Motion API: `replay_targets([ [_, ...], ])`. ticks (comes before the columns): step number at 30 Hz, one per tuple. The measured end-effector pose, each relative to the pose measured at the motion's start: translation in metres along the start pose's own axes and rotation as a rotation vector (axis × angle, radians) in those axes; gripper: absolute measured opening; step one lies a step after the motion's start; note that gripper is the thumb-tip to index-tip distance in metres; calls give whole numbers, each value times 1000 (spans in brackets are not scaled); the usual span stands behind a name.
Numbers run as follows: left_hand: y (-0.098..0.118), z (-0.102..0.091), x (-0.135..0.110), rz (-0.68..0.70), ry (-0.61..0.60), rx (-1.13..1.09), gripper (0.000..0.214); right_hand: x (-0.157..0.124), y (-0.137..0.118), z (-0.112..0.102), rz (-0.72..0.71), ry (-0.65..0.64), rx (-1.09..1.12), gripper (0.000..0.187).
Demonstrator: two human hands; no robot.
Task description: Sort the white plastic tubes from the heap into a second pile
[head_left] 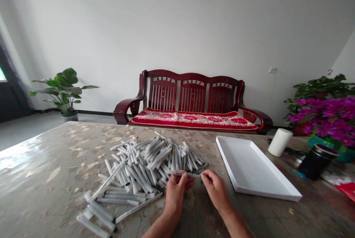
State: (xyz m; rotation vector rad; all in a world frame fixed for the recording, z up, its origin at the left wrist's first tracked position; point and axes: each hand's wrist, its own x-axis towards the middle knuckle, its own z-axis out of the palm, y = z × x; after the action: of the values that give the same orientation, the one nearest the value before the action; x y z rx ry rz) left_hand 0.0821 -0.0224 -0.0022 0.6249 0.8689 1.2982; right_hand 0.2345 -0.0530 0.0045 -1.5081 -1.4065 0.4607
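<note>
A slim, translucent grey pen (192, 175) lies level between my two hands, just in front of the pile. My left hand (176, 190) is closed around its left part, with the thumb along the barrel. At the other end, my right hand (215, 185) pinches the tip between thumb and fingers; the tip itself is hidden. Left of and beyond my hands spreads a loose heap of similar pens (138, 167), many with whitish barrels and some with black ends. A shallow white box (259, 192) sits to the right of my right hand.
Everything stands on a patterned table (55, 178). On the right are a white cylinder (280, 142), a dark cup (316, 162) and purple flowers (330, 116). Beyond the table stand a red wooden bench (191, 93) and a potted plant (65, 90).
</note>
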Motion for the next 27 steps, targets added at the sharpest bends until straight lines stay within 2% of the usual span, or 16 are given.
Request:
replay_targets([
  [7,1,-1,1,12,1,-9,56,3,8,4,-11,-57,56,28],
  [13,5,-4,4,43,19,-48,55,5,11,-6,-33,33,-3,29],
  [18,12,-8,7,86,53,-98,53,11,18,-20,74,178,33,40],
  [23,16,-8,4,126,78,-98,50,14,19,-32,150,413,172,52],
  [27,17,-6,2,136,74,-75,55,13,16,-41,167,570,162,53],
])
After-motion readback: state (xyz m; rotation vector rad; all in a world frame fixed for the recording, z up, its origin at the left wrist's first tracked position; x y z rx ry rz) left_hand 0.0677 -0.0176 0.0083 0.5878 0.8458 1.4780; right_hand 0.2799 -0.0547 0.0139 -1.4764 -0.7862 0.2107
